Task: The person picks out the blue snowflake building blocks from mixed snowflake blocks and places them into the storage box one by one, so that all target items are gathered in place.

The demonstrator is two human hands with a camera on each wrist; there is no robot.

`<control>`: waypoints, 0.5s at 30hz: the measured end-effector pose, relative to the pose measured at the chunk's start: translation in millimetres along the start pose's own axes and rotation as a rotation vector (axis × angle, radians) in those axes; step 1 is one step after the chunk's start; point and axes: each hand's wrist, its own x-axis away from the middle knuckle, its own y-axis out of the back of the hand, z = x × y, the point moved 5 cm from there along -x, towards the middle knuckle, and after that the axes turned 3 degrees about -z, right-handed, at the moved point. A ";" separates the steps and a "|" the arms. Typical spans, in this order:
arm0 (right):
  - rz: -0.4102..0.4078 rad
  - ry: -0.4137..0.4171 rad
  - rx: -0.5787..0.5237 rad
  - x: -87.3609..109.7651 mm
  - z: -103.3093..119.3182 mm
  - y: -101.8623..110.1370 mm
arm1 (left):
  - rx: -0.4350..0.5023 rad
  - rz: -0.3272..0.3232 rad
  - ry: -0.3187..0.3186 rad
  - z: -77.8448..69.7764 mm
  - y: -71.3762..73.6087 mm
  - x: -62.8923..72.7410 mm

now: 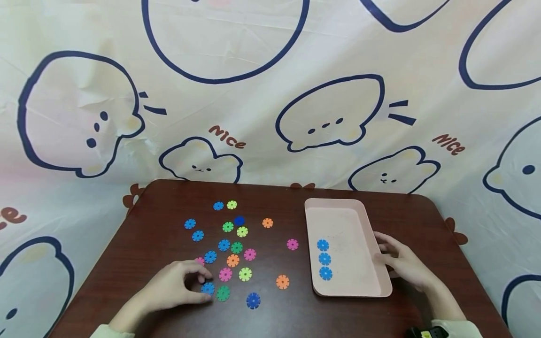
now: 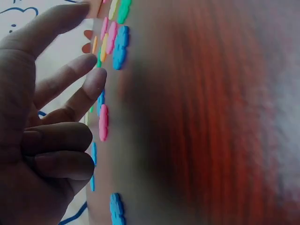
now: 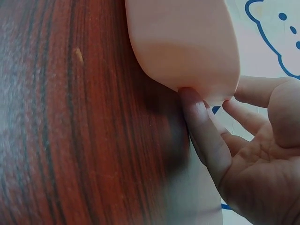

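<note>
My left hand [image 1: 171, 287] reaches in low over the table, thumb and forefinger spread around a light blue notched disc [image 1: 207, 288]. In the left wrist view, a gap shows between the fingertips and that blue disc [image 2: 120, 48]; the last two fingers are curled in. Beside it lie a green disc [image 1: 223, 293] and a pink disc [image 1: 200, 261] partly covered by the hand. My right hand [image 1: 405, 263] holds the right side of a pale pink tray [image 1: 355, 225], thumb and fingers at its rim [image 3: 185, 61]. Three light blue discs [image 1: 324, 258] lie in a column inside the tray's left part.
Several blue, green, yellow, orange and pink discs are scattered over the brown table [image 1: 169, 206] left of the tray. An orange disc [image 1: 282, 281] and a pink disc [image 1: 292, 244] lie closest to the tray. A patterned cloth [image 1: 262, 112] hangs behind the table.
</note>
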 end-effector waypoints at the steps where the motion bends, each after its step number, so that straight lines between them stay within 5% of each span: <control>1: 0.002 -0.001 0.000 0.1 0.2 0.0 | -0.009 0.010 0.008 1.2 -0.4 1.2; 15: 0.009 -0.010 -0.014 -1.0 -1.5 0.7 | -0.042 0.033 0.020 1.4 -6.6 1.2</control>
